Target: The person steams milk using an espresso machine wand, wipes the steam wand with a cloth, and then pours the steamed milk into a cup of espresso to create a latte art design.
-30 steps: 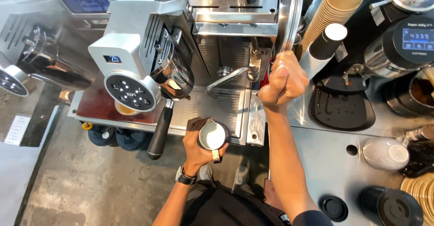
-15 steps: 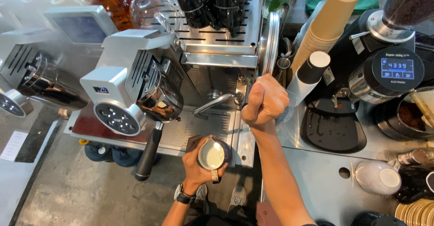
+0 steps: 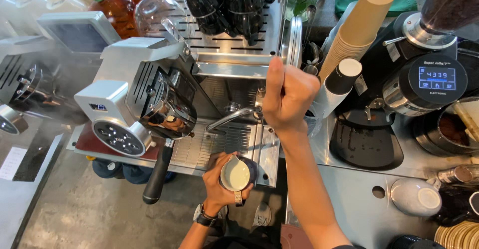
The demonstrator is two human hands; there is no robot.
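Head view, looking down. Left hand [image 3: 219,179] at 6 o'clock, a watch [image 3: 202,215] on its wrist; fingers wrapped around a small metal jug [image 3: 236,174] holding pale milk, gripped closed on its body. The jug is held low in front of the drip tray [image 3: 219,147] of the coffee machine [image 3: 149,99], just below the tip of the steam pipe [image 3: 230,117]; jug and pipe are apart. At 8 o'clock of the jug, a black handle [image 3: 157,175] hangs down from the machine's brew head. Right hand [image 3: 288,95] at 1 o'clock of the jug, raised in a closed fist near the machine's right edge; what the fingers grip cannot be told, as the fist hides it. At 3 o'clock of the right hand, a leaning stack of paper cups [image 3: 357,29] and a black-and-white cup [image 3: 339,82]. Beyond, at 3 o'clock, a grinder [image 3: 429,74] with a lit round screen, on the metal tabletop [image 3: 349,199]. A white cup [image 3: 416,197] sits at 4 o'clock. Far, at 12 o'clock, black cups [image 3: 224,0] stand on the machine's top.
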